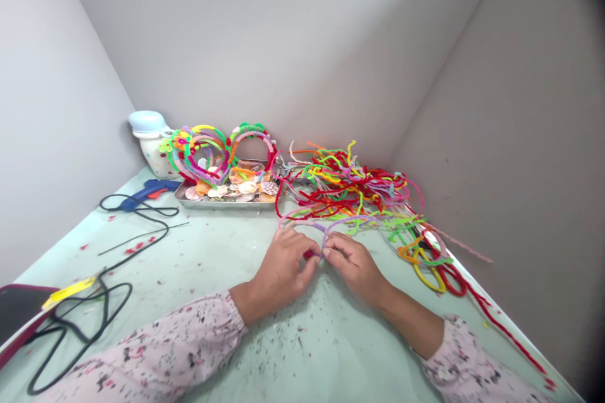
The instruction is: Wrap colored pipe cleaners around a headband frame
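Observation:
My left hand (288, 264) and my right hand (354, 264) meet near the middle of the table. Between their pinched fingertips is a purple pipe cleaner (326, 234), whose upper end arcs to the right. A pink and purple fuzzy band (302, 223) curves just above my left hand, and a small red bit shows at its fingers. Beyond my hands lies a tangled heap of coloured pipe cleaners (345, 182).
A metal tray (227, 204) holds shells and several fuzzy headbands. Left of it are a white cup with a blue lid (158, 148) and a blue glue gun (146, 192). Black cord (106, 296) winds over the left side. Walls (265, 50) enclose the table (212, 264).

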A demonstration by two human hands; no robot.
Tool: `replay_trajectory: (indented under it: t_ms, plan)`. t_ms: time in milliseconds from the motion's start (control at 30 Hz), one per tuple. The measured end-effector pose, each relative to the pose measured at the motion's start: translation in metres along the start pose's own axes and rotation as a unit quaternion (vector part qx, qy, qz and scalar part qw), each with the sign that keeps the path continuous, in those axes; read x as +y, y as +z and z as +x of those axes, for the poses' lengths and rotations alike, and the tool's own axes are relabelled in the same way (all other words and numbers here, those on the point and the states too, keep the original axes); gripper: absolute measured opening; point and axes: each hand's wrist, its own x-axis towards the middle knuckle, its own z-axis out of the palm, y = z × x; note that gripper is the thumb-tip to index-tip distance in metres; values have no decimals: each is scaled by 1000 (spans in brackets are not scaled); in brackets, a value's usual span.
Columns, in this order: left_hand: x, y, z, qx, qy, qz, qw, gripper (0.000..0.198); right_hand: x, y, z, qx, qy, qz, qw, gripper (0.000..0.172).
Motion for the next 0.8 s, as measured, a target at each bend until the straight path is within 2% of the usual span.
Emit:
replay_trajectory:
  t_ms: [200, 800]
  plan:
    - [0, 0, 2, 15, -4, -9, 1000, 9, -3, 0, 0, 27, -6, 13, 1000, 16]
    - [0, 0, -1, -5, 13, -2, 1000, 9, 0, 0, 2, -31, 13, 15, 999, 21]
